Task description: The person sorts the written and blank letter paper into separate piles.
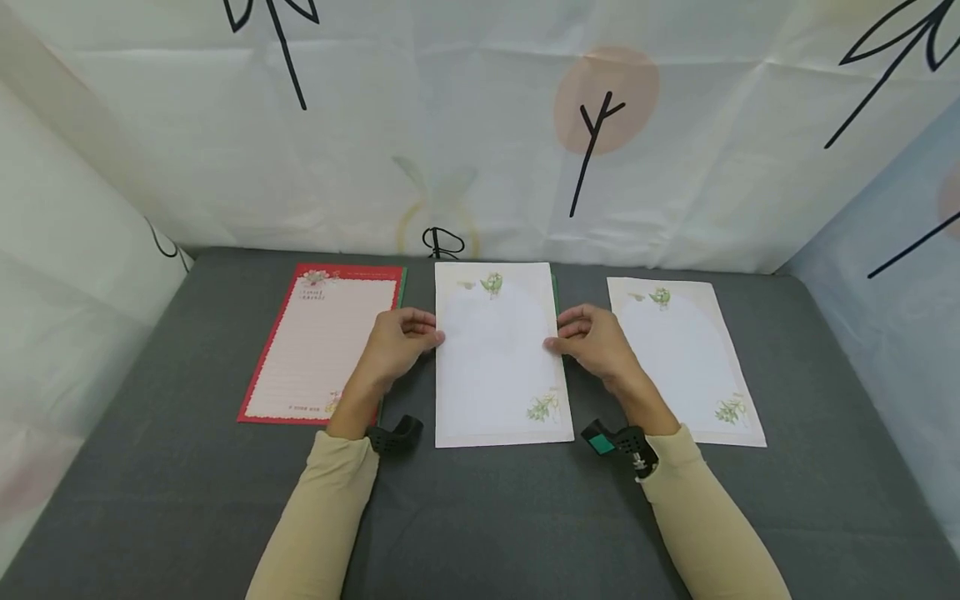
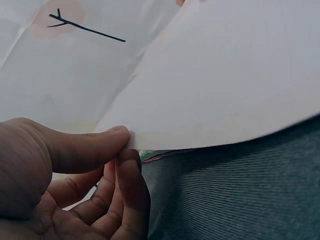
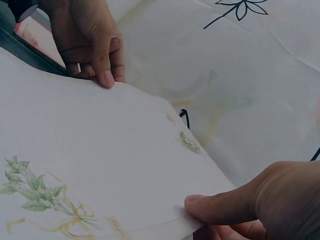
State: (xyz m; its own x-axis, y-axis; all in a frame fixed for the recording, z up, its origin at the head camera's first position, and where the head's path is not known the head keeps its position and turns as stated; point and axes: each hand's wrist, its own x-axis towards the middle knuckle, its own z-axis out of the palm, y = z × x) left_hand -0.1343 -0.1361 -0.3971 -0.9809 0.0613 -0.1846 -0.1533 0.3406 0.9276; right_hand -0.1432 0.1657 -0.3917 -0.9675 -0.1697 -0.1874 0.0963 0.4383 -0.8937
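A white sheet of paper (image 1: 497, 358) with green leaf prints stands out in the middle of the head view. My left hand (image 1: 400, 346) pinches its left edge between thumb and fingers, and my right hand (image 1: 597, 343) pinches its right edge. In the right wrist view the paper (image 3: 115, 145) bows slightly between the left hand (image 3: 92, 42) and the right thumb (image 3: 220, 202). The left wrist view shows the paper's edge (image 2: 210, 135) raised over the dark cloth. A thin green strip shows behind its upper right edge; what it belongs to is hidden.
Left of the held paper lies a red-bordered lined sheet (image 1: 322, 350) with a green edge beneath, partly covered by the left forearm. A similar leaf-printed sheet (image 1: 682, 358) lies at right. Dark grey cloth covers the table (image 1: 510, 525); a patterned white curtain (image 1: 487, 125) hangs behind.
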